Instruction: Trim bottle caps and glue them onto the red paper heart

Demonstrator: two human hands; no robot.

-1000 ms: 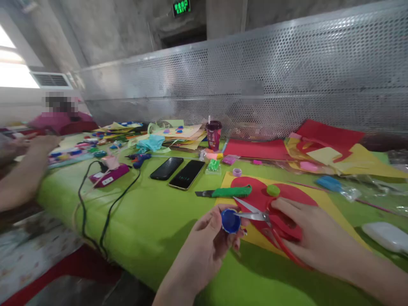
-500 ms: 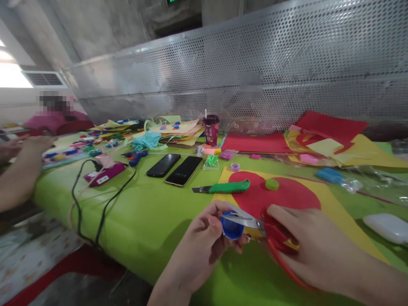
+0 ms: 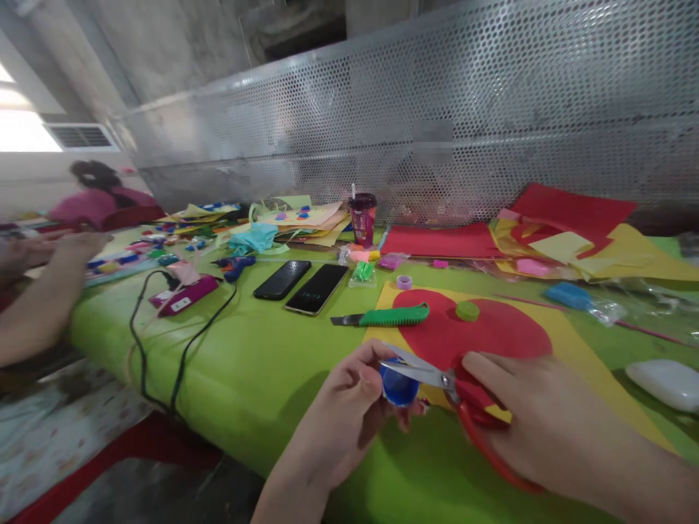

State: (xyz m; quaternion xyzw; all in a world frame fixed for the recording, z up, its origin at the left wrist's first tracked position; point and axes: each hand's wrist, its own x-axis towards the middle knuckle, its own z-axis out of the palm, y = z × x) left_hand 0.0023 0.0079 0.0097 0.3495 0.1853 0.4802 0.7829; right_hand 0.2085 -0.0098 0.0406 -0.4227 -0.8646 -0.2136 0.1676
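My left hand pinches a small blue bottle cap just over the near edge of the green table. My right hand grips red-handled scissors, whose metal blades lie across the top of the cap. Just behind them a red paper shape rests on a yellow sheet, with a green cap on the red paper.
A green utility knife, two black phones, a purple cup, stacked coloured paper and a black cable lie on the table. Another person's arms rest at the left. A white object lies far right.
The scissor blades came from beside the cap to across its top, and both hands drew slightly nearer to me. The view shifted a little.
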